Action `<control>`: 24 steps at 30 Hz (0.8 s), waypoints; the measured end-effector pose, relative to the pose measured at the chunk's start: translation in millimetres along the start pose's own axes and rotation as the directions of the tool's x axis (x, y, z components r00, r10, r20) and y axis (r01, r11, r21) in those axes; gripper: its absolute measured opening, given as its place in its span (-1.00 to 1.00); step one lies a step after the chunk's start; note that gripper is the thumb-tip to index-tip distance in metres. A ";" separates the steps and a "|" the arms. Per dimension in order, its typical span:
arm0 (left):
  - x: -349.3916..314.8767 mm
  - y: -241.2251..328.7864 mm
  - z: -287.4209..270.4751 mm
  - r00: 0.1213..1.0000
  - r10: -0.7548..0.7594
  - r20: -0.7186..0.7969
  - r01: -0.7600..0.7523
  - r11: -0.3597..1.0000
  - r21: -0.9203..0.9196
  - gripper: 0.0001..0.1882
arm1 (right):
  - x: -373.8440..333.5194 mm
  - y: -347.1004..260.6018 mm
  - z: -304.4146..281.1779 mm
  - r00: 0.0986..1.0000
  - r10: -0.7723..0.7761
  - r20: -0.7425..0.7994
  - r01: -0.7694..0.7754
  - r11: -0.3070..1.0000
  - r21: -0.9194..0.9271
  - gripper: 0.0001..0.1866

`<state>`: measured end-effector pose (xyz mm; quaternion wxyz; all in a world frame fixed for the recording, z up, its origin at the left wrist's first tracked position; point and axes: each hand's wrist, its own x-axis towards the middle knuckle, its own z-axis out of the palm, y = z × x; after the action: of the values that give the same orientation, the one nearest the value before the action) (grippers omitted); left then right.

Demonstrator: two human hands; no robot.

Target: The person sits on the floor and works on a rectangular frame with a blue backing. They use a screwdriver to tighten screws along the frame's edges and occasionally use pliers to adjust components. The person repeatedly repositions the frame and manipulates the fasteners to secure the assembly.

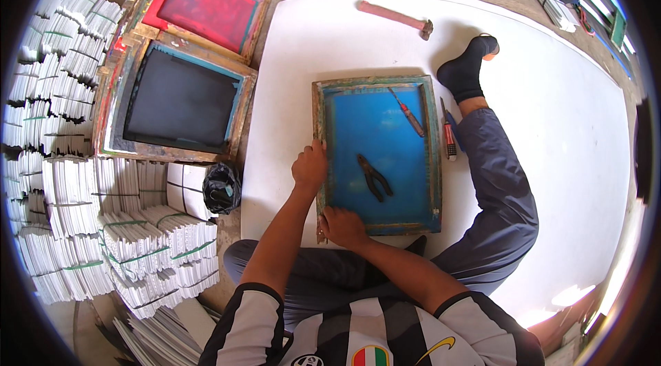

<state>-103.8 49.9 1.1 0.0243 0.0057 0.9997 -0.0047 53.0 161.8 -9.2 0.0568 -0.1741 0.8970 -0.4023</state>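
Note:
A wooden screen-printing frame [434, 159] with blue mesh [351, 132] lies flat in front of me. My left hand [310, 165] is closed round the middle of its left rail. Lower down, my right hand [342, 227] curls at the frame's near left corner, fingertips partly hidden. Dark-handled pliers [374, 178] rest on the mesh, opened a little. Nearer the far right corner lies a red-handled screwdriver [407, 114]. Just outside the right rail, beside my leg, is a red-and-black handled tool [449, 140], its tip hard to make out.
A hammer [396, 16] lies at the far side of the white board [564, 159]. To the left stand a black-meshed frame [180, 99] and a red-meshed frame [210, 4], bundled paper stacks [69, 194] and a black bag [222, 188]. My bent right leg [499, 180] borders the right side.

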 end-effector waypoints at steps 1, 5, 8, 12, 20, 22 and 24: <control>-0.5 -0.1 1.7 1.000 0.008 -0.004 -0.008 1.000 -0.004 -0.69 | 0.2 -0.2 -1.5 1.000 -0.001 -0.002 0.001 1.000 -0.002 -0.76; -0.6 -3.5 7.9 0.999 0.037 -0.006 -0.037 0.999 -0.013 -0.76 | -0.2 -0.8 -2.4 1.000 -0.006 -0.012 0.005 1.000 -0.010 -0.77; 0.1 -4.4 9.7 0.999 0.040 0.010 -0.039 0.998 -0.039 -0.79 | 0.1 -1.5 -2.9 1.000 -0.002 0.000 0.002 1.000 -0.007 -0.77; 0.6 -8.1 4.6 0.999 0.031 0.008 -0.029 0.978 -0.207 -0.79 | -0.3 -1.5 -5.3 1.000 -0.008 -0.021 0.008 1.000 -0.005 -0.77; 3.2 -21.6 -0.8 0.998 0.025 0.061 0.004 0.902 -0.432 -0.72 | -2.1 0.0 4.3 1.000 -0.003 -0.031 0.003 1.000 -0.025 -0.77; 0.3 -15.2 -2.5 0.999 -0.006 0.036 0.019 0.929 -0.369 -0.70 | -2.7 -0.3 2.0 1.000 -0.004 -0.025 0.004 1.000 -0.031 -0.76; -4.8 -5.1 -6.1 0.999 -0.052 -0.001 0.051 0.967 -0.248 -0.68 | -2.4 -0.7 1.5 1.000 -0.009 -0.020 0.008 1.000 -0.030 -0.76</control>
<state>-99.4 44.8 7.5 0.0210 -0.0233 0.9923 0.1197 55.9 161.2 -9.7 0.0433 -0.1747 0.9027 -0.3907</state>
